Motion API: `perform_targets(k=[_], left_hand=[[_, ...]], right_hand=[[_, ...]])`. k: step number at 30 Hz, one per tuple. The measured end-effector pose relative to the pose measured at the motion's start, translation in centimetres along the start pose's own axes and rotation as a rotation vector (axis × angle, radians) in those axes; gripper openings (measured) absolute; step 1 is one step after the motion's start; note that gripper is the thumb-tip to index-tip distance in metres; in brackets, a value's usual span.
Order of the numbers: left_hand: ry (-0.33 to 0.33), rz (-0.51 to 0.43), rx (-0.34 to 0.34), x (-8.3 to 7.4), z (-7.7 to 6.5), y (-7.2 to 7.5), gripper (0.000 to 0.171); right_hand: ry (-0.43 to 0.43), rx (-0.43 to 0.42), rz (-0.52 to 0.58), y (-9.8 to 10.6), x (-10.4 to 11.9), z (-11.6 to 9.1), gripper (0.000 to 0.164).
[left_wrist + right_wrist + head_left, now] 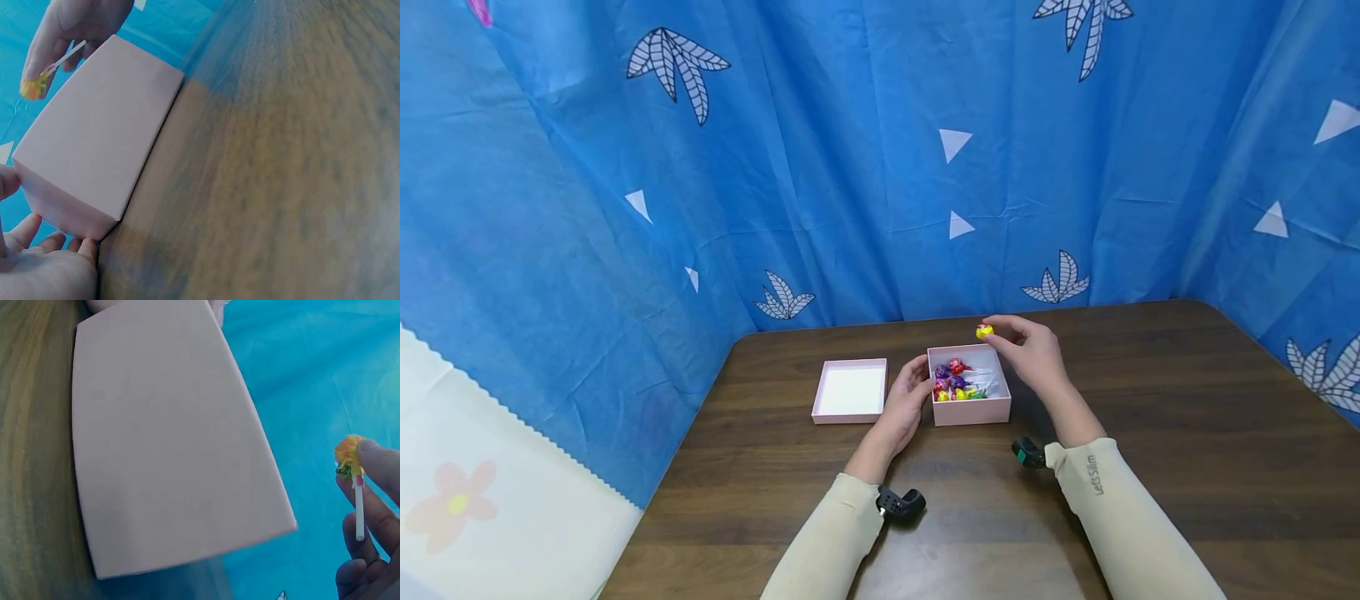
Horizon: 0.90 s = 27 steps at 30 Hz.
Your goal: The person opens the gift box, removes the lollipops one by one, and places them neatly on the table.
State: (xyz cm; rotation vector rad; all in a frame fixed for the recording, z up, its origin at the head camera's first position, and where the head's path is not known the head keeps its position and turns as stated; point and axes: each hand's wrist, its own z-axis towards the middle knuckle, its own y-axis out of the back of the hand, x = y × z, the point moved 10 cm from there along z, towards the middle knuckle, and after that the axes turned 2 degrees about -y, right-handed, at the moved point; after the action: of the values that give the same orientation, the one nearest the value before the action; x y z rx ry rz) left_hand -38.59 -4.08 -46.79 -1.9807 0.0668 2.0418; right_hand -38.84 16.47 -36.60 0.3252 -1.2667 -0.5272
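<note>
A lidless pink box (972, 413) stands on the table with several wrapped lollipops (957, 383) inside, their pale sticks pointing right. My left hand (910, 392) rests against the box's left side, thumb at the rim and fingertips (87, 247) along the wall. Above the box's back right corner, my right hand (1028, 346) pinches a yellow-wrapped lollipop (984, 332) by its head between thumb and fingers. In the right wrist view, the white stick of this lollipop (350, 453) points down past the fingers.
The box's matching lid (850, 390) lies left of the box, white inside facing up. A dark wooden table (760, 500) carries both. Blue patterned cloth (865, 167) hangs behind it. Both wrists wear black bands (901, 503).
</note>
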Motion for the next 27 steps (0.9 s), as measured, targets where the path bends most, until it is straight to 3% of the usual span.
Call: perform_targets(k=[13,27], left_hand=[[-0.003,0.001,-0.013,0.0,0.1,0.0,0.053],[-0.01,0.037,0.0,0.1,0.1,-0.1,0.053]], right_hand=[[-0.113,-0.086,0.094,2.3,-3.5,-0.3,0.042],[-0.235,-0.073,0.078,2.1,-7.9,-0.5,0.039]])
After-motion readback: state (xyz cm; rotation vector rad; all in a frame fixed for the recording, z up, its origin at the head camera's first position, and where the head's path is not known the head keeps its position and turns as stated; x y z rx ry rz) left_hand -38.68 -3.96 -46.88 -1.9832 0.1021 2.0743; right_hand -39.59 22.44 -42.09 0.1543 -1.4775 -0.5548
